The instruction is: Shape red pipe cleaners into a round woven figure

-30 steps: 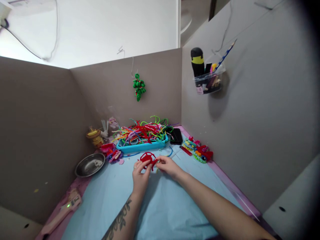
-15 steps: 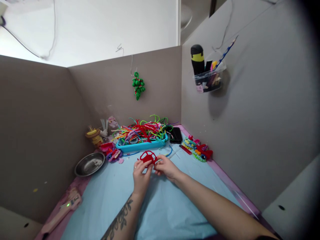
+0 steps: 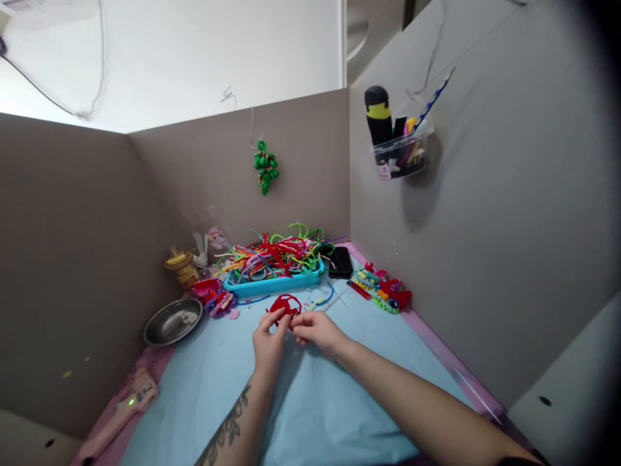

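Observation:
A red pipe-cleaner piece (image 3: 289, 301), bent into an openwork round form, is held above the blue table cover (image 3: 213, 388). My left hand (image 3: 270, 333) pinches its left and near side between thumb and fingers. My right hand (image 3: 317, 329) has its fingertips closed on the near right edge of the same piece. The fingers hide part of the red form. Just beyond the right hand lie a blue pipe cleaner (image 3: 328, 296) and small scraps.
A blue tray (image 3: 272, 285) heaped with coloured pipe cleaners stands at the back. A metal bowl (image 3: 165, 330) and a pink glue gun (image 3: 121, 414) are on the left. A phone (image 3: 341, 263) and finished colourful pieces (image 3: 383, 291) lie right. Grey panels (image 3: 485, 194) enclose the table.
My right hand has moved slightly left, closer to my left hand. The red piece has turned and tilted, showing less of its spoked round face.

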`<state>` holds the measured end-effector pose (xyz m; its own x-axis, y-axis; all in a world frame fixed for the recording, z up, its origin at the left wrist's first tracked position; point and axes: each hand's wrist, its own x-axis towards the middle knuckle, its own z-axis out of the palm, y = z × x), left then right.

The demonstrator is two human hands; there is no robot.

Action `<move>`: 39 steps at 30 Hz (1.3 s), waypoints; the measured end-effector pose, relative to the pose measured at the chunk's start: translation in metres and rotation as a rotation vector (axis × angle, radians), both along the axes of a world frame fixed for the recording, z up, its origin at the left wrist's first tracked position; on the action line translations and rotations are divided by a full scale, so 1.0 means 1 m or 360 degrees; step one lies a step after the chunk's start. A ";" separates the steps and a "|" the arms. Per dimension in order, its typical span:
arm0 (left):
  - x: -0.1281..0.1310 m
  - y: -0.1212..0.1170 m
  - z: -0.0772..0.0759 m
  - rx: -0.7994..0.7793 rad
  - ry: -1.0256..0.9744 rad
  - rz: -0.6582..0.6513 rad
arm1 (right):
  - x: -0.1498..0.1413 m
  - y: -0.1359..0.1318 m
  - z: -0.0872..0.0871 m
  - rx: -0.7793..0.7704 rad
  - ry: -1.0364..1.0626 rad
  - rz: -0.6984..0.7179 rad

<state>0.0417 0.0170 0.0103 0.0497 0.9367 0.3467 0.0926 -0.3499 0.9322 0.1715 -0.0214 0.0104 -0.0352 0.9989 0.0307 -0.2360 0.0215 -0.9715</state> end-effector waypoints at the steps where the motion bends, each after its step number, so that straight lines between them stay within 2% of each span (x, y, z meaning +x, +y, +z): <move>1: 0.000 0.001 -0.001 -0.0084 -0.0056 -0.0009 | 0.001 -0.001 0.001 0.0002 0.0001 0.0054; 4: -0.001 0.005 -0.003 -0.0237 -0.0197 -0.0005 | 0.004 -0.003 0.004 0.0034 -0.0010 0.0208; 6: 0.000 0.007 -0.004 -0.0264 -0.0225 -0.0027 | 0.007 -0.003 0.007 0.0079 -0.0025 0.0195; 8: 0.000 0.007 -0.006 -0.0248 -0.0217 -0.0062 | 0.010 -0.001 0.009 0.0126 -0.0053 0.0039; 10: 0.001 0.007 -0.007 -0.0201 -0.0191 -0.0091 | 0.014 0.002 0.009 0.0193 -0.0134 -0.0210; 13: 0.001 0.006 -0.008 -0.0122 -0.0136 -0.0107 | 0.019 0.006 0.007 0.0362 -0.0394 -0.0527; 16: 0.001 0.005 -0.007 -0.0086 -0.0081 -0.0158 | 0.021 0.007 0.006 0.0518 -0.0684 -0.0667; 21: 0.002 0.003 -0.007 -0.0052 -0.0047 -0.0258 | 0.017 0.004 0.004 0.0506 -0.0811 -0.0700; 27: 0.003 0.001 -0.004 -0.0059 -0.0012 -0.0281 | 0.016 0.005 0.001 0.0555 -0.0881 -0.0782; 39: 0.002 0.001 -0.004 0.0008 0.0069 -0.0285 | 0.012 0.001 0.004 0.0615 -0.0969 -0.0722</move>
